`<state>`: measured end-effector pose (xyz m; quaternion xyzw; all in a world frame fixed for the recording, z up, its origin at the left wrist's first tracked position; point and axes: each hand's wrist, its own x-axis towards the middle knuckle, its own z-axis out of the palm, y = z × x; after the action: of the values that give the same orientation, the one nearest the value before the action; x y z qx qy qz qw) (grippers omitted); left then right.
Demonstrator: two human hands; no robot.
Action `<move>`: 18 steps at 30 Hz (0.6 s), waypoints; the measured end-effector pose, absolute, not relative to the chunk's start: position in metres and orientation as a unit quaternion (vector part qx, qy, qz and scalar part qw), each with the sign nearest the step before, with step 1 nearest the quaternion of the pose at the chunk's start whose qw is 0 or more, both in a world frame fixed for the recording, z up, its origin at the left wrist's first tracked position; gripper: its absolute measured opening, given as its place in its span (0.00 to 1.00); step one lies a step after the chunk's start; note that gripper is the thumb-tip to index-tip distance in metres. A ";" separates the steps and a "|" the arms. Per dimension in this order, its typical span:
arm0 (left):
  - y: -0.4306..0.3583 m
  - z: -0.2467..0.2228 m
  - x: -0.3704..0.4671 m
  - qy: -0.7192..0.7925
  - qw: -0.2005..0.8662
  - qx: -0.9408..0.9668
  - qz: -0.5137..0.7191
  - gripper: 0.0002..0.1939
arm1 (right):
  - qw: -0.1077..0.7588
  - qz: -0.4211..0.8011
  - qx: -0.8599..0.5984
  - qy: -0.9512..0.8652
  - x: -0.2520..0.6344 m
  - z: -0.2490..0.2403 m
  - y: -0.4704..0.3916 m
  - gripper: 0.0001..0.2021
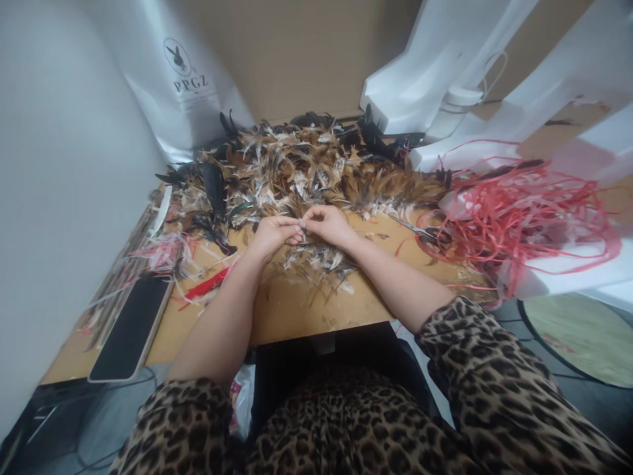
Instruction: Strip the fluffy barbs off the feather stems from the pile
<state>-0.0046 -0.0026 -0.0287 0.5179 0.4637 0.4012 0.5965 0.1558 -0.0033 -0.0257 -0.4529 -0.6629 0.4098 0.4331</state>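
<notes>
My left hand [279,236] and my right hand [326,225] meet at the middle of the wooden table [291,307], fingertips nearly touching. Each hand is closed in a pinch around something small and pale between them, too small to name. Just below the fingers lies a small heap of loose feather bits [326,260]. Behind both hands spreads a large pile of brown, white and black feathers [297,161].
A phone [131,330] lies at the left table edge, near red strips [208,285]. Scissors [420,231] rest right of my hands, beside tangled red ribbon [534,218]. White bags [198,99] stand behind; a round green surface [578,336] is lower right.
</notes>
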 end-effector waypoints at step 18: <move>-0.004 -0.030 -0.005 0.462 0.551 0.599 0.353 0.12 | 0.435 0.317 -0.383 -0.751 0.163 -0.023 0.000 0.09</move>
<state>-0.0052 -0.0037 -0.0302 0.5989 0.4619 0.3527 0.5510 0.1625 0.0002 -0.0231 -0.3827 -0.7511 0.3168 0.4348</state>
